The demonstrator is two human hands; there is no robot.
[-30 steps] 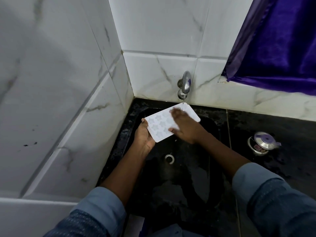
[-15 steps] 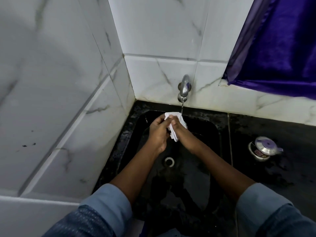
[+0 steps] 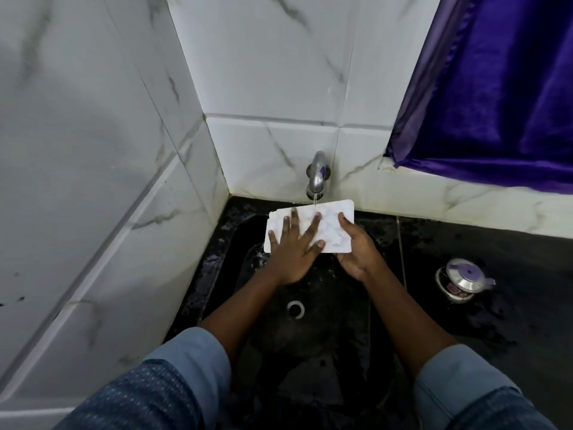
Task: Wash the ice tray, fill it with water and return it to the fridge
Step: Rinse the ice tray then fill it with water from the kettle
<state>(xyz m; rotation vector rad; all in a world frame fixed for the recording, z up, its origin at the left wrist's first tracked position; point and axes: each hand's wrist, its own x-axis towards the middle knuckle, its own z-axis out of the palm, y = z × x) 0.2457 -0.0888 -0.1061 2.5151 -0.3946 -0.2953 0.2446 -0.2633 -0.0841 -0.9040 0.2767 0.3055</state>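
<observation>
Left hand lies flat on the ice tray, fingers spread wide across its white, bumpy face, the palm hanging off the near edge. Right hand grips the tray's right end, thumb on top and the other fingers curled beneath. The tray is held roughly level directly below the tap, and a thin stream of water drops from the spout onto its far edge, between the two hands.

White marble-veined tiles cover the wall the tap is fixed to and the side wall to the left of the tap. A purple curtain hangs above and to the right of the tap. Below the tap sits the black sink, wet and dark, with the tray over its far end. A black counter, also wet, stretches away to the right of the tap. Blue sleeves, pushed back from both forearms, are at the near side, well apart from the tap. On the counter, right of and nearer than the tap, stands a small steel pot with a lid resting tilted on it. The round drain lies in the sink floor, nearer than the tap and below the left wrist.
</observation>
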